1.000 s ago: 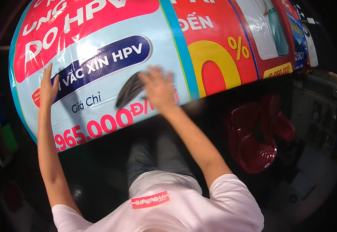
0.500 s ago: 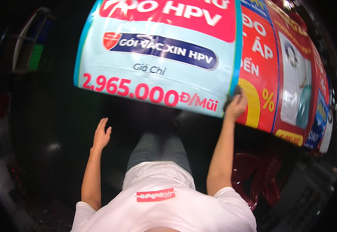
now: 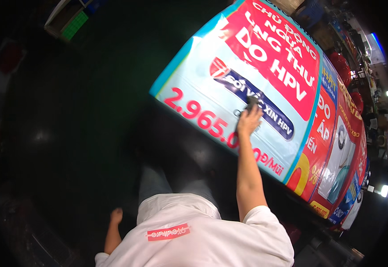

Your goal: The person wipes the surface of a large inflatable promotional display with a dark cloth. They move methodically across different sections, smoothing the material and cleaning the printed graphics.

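Observation:
A large glossy poster sheet [image 3: 194,62], light blue with a pink panel and a dark blue label, lies over a broad surface ahead and to the right. My right hand [image 3: 249,122] reaches onto its lower middle, fingers closed on a small dark pad [image 3: 252,103] pressed against the sheet by the blue label. The pad's exact kind is hard to make out under the fingertips. Low at the left, away from the sheet, hangs my left hand [image 3: 116,216]; its fingers are small and blurred, and nothing shows in it.
Right of the sheet, a red poster [image 3: 311,144] and a dark red one with a phone picture [image 3: 336,164] continue the covered surface. A bright lamp [image 3: 384,191] and cluttered shelving stand at the far right. A green crate [image 3: 74,26] is at the upper left. Dark floor lies below.
My right hand has moved with the dark pad from the sheet's right seam to its lower middle. My left hand has dropped lower. The view has turned, so more of the sheet shows.

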Available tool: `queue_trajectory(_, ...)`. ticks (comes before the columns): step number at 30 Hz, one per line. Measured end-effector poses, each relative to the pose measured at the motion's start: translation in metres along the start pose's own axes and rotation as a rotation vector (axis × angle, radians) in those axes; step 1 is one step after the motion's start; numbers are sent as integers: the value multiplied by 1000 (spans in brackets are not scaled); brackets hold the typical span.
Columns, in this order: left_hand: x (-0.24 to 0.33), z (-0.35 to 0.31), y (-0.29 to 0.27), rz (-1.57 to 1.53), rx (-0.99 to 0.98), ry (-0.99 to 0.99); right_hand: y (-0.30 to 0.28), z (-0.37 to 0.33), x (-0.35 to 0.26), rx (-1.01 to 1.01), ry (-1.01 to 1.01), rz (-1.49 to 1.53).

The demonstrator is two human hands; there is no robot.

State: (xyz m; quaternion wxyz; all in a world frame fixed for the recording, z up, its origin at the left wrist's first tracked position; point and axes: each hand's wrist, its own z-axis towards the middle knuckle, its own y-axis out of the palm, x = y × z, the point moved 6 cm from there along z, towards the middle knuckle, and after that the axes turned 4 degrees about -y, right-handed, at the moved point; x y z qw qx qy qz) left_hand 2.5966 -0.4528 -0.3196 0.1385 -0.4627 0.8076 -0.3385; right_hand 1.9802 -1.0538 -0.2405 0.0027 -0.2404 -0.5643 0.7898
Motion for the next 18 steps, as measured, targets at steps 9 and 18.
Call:
queue_trajectory(9,-13,264,-236,344,-153,74,81,-114,-276,-110,-299,392)
queue_trajectory(18,633,438,-570,-133,278,850,85,91,-321,534,67,348)
